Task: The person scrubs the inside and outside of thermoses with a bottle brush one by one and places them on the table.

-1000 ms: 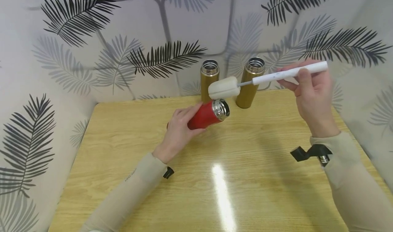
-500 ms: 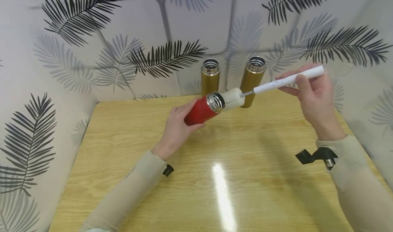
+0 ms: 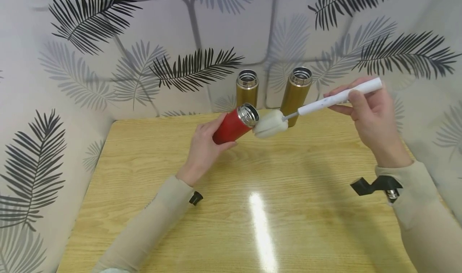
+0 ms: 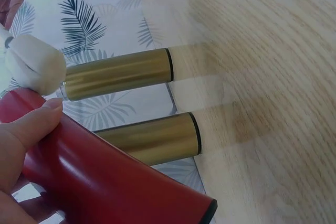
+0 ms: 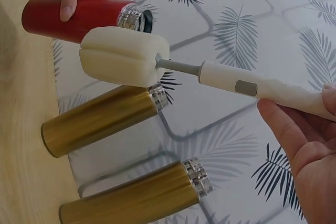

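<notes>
My left hand [image 3: 204, 144] grips a red thermos bottle [image 3: 231, 127] around its body. The bottle is tilted, its uncapped steel mouth facing up and to the right. Between finger and thumb, my right hand [image 3: 371, 116] holds the white handle of a bottle brush [image 3: 337, 97]. The brush's cream sponge head [image 3: 270, 124] is outside the bottle, just right of and below its mouth in the head view. In the right wrist view the sponge [image 5: 123, 56] overlaps the red bottle [image 5: 79, 17]; whether they touch I cannot tell.
Two gold thermos bottles stand uncapped at the back of the wooden table [image 3: 173, 225]: one gold bottle [image 3: 247, 94] behind the red one, another gold bottle [image 3: 294, 96] behind the brush shaft. A leaf-patterned wall covering [image 3: 231, 28] rises directly behind them.
The red bottle has moved up and left and tilted more upright. The sponge head has dropped from above the bottle mouth to its lower right, passing close by the mouth.
</notes>
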Demonstrator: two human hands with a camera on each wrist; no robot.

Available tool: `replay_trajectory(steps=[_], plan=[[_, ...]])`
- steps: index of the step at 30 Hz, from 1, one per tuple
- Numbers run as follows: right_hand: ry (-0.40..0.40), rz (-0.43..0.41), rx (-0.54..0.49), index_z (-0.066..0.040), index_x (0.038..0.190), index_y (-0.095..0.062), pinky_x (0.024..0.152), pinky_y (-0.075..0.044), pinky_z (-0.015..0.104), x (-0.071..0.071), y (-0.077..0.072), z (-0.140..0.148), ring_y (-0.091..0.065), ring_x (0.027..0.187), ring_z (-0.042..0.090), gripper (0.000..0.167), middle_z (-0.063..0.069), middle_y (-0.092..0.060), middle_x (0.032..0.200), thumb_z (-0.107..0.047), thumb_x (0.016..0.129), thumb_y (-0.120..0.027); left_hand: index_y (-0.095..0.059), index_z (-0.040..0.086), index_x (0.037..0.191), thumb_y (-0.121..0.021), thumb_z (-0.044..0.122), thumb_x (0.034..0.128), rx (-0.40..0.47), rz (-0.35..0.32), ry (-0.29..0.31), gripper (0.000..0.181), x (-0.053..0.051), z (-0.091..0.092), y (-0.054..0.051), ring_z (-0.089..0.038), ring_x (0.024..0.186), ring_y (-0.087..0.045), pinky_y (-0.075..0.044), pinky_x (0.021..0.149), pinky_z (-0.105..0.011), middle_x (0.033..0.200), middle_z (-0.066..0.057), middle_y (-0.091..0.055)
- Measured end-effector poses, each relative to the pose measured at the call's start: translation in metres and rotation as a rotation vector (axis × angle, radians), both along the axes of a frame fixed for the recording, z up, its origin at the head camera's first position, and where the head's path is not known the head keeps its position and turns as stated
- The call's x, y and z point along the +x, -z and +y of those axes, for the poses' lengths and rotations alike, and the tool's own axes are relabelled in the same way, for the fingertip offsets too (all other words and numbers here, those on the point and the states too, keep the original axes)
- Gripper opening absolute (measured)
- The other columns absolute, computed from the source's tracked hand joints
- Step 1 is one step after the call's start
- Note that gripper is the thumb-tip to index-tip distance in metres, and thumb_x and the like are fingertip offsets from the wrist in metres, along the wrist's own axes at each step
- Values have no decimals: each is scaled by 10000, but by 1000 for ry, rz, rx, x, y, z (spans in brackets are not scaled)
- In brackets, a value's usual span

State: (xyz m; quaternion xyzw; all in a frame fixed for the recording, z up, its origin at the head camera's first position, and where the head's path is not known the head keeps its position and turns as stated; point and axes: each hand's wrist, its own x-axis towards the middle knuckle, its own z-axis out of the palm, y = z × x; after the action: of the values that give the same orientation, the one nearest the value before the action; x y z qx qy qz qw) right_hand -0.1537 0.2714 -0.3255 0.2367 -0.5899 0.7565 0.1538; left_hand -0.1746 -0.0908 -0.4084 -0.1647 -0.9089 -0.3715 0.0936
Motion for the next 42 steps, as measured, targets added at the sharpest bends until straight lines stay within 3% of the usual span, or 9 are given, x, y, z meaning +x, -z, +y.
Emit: replay_trajectory(steps=[6, 10, 17, 27, 42], plan=[[-71, 32, -49, 81, 1123, -511, 922, -591, 415, -2, -1, -1, -721, 1049, 348, 96, 263, -702, 1074, 94, 1058, -442, -516, 164, 1544, -911, 247, 829, -8, 18, 4, 821, -2, -2, 1, -301, 1216, -570, -495, 1022, -466, 1426, -95, -648], [-119, 43, -136, 97, 1134, -504, 926, -589, 440, -1, -3, -1, -710, 1050, 372, 97, 281, -693, 1077, 82, 1068, -434, -522, 151, 1539, -914, 253, 825, -26, 23, 8, 821, -3, -3, 1, -299, 1202, -590, -490, 1011, -458, 1418, -103, -653], [-180, 65, -294, 145, 1165, -478, 922, -590, 481, -3, -7, -13, -692, 1071, 426, 180, 325, -667, 1100, 27, 1047, -544, -548, 141, 1519, -921, 239, 815, -70, 17, 60, 802, -2, 1, 2, -292, 1167, -603, -481, 999, -452, 1415, -82, -658], [-53, 78, -265, 104, 1167, -492, 922, -586, 459, -10, -5, -20, -696, 1075, 400, 163, 296, -668, 1107, 11, 1046, -547, -535, 170, 1535, -909, 236, 830, -69, -6, 105, 801, 7, 7, 4, -314, 1178, -568, -526, 971, -486, 1415, -88, -654], [114, 98, -162, 59, 1138, -522, 905, -597, 422, -14, 2, -12, -702, 1041, 382, 86, 282, -659, 1086, 26, 1062, -496, -519, 182, 1547, -909, 210, 830, 1, -7, 140, 816, 8, 7, 7, -300, 1195, -557, -536, 997, -513, 1428, -102, -642]])
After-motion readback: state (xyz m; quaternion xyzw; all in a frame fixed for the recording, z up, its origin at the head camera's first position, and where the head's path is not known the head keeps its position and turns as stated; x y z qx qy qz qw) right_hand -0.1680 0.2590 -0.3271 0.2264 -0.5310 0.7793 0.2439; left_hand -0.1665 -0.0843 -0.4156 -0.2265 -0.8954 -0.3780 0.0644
